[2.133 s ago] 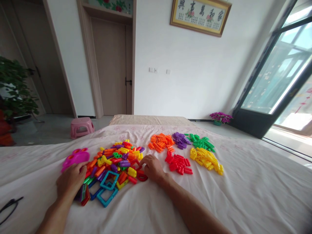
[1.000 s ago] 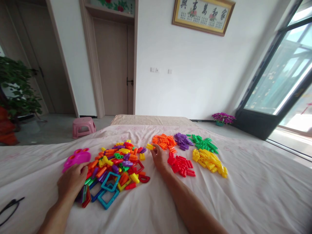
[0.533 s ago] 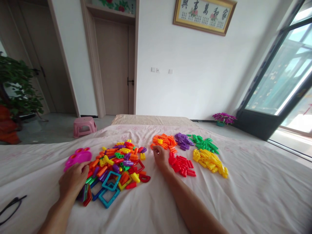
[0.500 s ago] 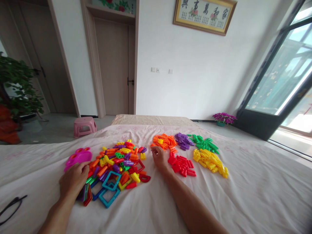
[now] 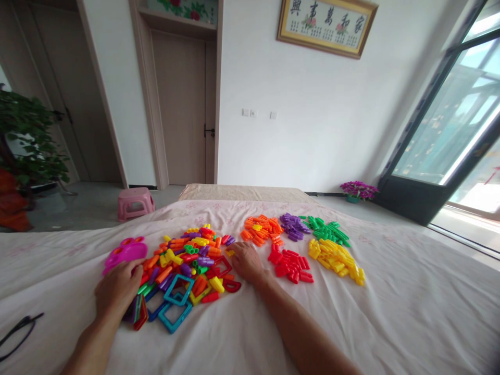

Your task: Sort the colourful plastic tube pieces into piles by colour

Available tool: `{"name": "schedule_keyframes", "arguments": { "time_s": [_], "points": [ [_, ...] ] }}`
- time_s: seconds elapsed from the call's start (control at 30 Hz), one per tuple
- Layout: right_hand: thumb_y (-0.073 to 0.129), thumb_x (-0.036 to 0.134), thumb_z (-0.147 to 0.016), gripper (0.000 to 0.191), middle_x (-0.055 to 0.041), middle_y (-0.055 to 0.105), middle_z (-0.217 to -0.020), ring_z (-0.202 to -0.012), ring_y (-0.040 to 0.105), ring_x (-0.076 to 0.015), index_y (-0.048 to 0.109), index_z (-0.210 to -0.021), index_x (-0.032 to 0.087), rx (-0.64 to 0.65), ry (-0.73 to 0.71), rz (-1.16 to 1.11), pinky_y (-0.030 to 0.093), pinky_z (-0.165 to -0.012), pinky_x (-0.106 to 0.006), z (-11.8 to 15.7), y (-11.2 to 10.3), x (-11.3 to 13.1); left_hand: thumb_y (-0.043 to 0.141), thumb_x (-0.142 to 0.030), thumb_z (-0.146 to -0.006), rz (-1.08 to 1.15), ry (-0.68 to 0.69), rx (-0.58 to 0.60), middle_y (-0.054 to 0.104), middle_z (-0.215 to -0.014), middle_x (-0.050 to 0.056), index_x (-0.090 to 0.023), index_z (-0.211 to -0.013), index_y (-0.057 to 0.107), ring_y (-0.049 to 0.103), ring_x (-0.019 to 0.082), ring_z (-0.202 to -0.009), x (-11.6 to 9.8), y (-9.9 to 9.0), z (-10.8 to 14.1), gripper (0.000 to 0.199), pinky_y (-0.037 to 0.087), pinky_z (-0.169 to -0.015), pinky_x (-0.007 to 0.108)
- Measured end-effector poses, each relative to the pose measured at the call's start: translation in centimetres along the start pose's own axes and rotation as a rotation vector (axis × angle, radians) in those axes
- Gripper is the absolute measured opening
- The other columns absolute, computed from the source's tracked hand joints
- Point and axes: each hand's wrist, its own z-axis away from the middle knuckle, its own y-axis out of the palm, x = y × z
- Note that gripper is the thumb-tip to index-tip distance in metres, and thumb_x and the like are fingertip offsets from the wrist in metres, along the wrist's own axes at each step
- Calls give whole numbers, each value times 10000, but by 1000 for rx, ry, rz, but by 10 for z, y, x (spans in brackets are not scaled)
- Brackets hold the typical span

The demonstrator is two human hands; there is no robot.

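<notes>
My left hand [image 5: 119, 286] rests at the left side of a mixed heap of plastic building pieces [image 5: 189, 258], beside a pink paw-shaped plastic piece [image 5: 127, 251]. Its fingers are curled together, and whatever they may hold is hidden. At the heap's right edge, my right hand [image 5: 246, 260] has its fingers closed down on a yellow building piece [image 5: 230, 253], which they partly cover. Blue square frames [image 5: 178, 290] lie at the near side of the heap. Just beyond the right hand is a pile of orange pieces [image 5: 262, 229] with a yellow one on top.
Sorted piles of red [image 5: 291, 264], purple [image 5: 295, 226], green [image 5: 328, 230] and yellow pieces [image 5: 336, 260] lie to the right on a wrinkled pale cloth [image 5: 410, 302]. A black cable-like loop [image 5: 23, 325] is at far left. A pink stool [image 5: 136, 203] stands beyond the cloth.
My right hand has moved left and slightly nearer, from beside the orange pile to the yellow piece at the heap's edge. My left hand has stayed in place.
</notes>
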Motion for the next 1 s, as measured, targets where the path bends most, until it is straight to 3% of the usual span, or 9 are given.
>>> {"name": "schedule_keyframes", "arguments": {
  "time_s": [0.13,0.37,0.7,0.87,1.0],
  "points": [
    [547,107,-773,296,-39,694,-1015,-990,581,-190,668,-1012,232,-43,57,25,383,-918,-296,3,-1,1,301,-373,-917,-5,13,6,673,-1199,109,-210,-1194,678,590,287,-1090,2,1,-1,495,436,-906,406],
    [602,340,-851,265,-57,677,-1041,-995,562,-208,664,-1093,252,-18,52,80,371,-921,-314,7,-6,7,306,-402,-910,4,12,18,674,-1189,124,-208,-1187,685,596,311,-1064,4,1,-2,508,443,-887,427],
    [565,139,-779,288,-51,688,-1006,-981,576,-188,676,-1031,223,-66,102,45,407,-896,-270,9,4,-4,291,-409,-912,14,24,38,654,-1227,140,-197,-1195,676,591,336,-1069,6,2,-4,523,437,-891,458],
    [569,170,-797,294,-41,690,-1036,-997,584,-188,670,-1067,230,-136,119,-7,427,-890,-269,5,-2,-13,297,-406,-917,19,28,42,656,-1224,150,-198,-1199,675,596,324,-1054,7,3,-4,515,439,-879,444],
    [516,245,-880,294,-38,666,-1147,-1060,557,-207,645,-1144,242,-286,238,34,403,-939,-305,-8,-18,-31,347,-404,-905,12,5,23,659,-1231,125,-218,-1175,688,597,320,-1050,7,5,-5,473,447,-870,435]
  ]
}}
